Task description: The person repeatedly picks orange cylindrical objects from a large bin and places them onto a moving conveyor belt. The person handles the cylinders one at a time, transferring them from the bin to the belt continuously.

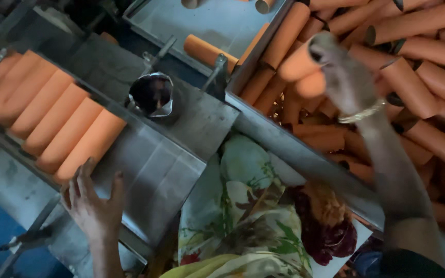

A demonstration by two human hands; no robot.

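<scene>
Bin (263, 128) at our right heaped with orange tubes | chute (150, 170) holds a tube row (52, 118) | our right hand (343, 77) over the bin, blurred, fingers curled on a tube (297, 64) | our left hand (96, 206) spread open, flat on chute's lower edge beside the row's last tube

orange tubes (428, 77); grey metal chute (155, 170); floral green-maroon cloth (253, 216).
</scene>
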